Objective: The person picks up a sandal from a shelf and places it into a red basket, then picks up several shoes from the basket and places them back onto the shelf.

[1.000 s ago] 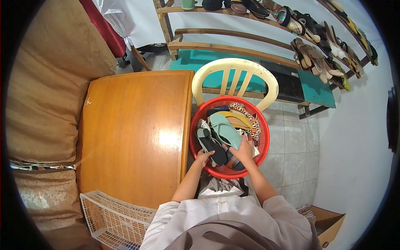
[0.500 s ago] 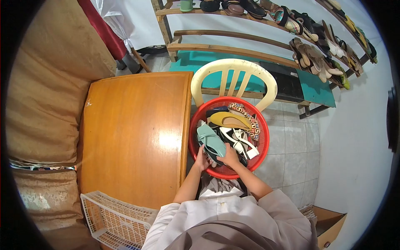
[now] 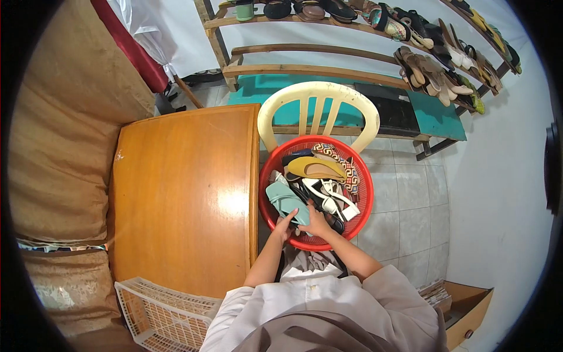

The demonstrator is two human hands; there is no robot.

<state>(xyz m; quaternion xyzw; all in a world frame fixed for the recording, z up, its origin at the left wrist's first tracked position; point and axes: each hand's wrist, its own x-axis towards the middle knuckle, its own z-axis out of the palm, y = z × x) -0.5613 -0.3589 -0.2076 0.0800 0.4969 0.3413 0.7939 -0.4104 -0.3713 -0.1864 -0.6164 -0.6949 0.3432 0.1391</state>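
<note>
A mint-green sandal (image 3: 283, 198) lies tilted at the near left of a red plastic basket (image 3: 369, 208). My left hand (image 3: 285, 225) grips its near left edge, thumb on top and fingers partly hidden underneath. On the right side of the same sandal, my right hand (image 3: 317, 223) has its thumb against it, its other fingers curled by the edge. Beside them in the basket are white strappy heeled sandals (image 3: 329, 199), a mustard-yellow flat shoe (image 3: 316, 168) and a dark shoe (image 3: 334, 222). A patterned piece (image 3: 350, 176) rests along the far right inside wall.
A cream plastic chair (image 3: 368, 117) stands behind the basket. To the left is a wooden table (image 3: 182, 193), with a white plastic crate (image 3: 161, 314) at its near end. Shoe racks (image 3: 316, 71) holding several pairs line the far wall. A cardboard box (image 3: 469, 311) sits at lower right.
The mint-green sandal has shifted left and lower in the basket, and both hands have moved with it. The whole view has shifted slightly.
</note>
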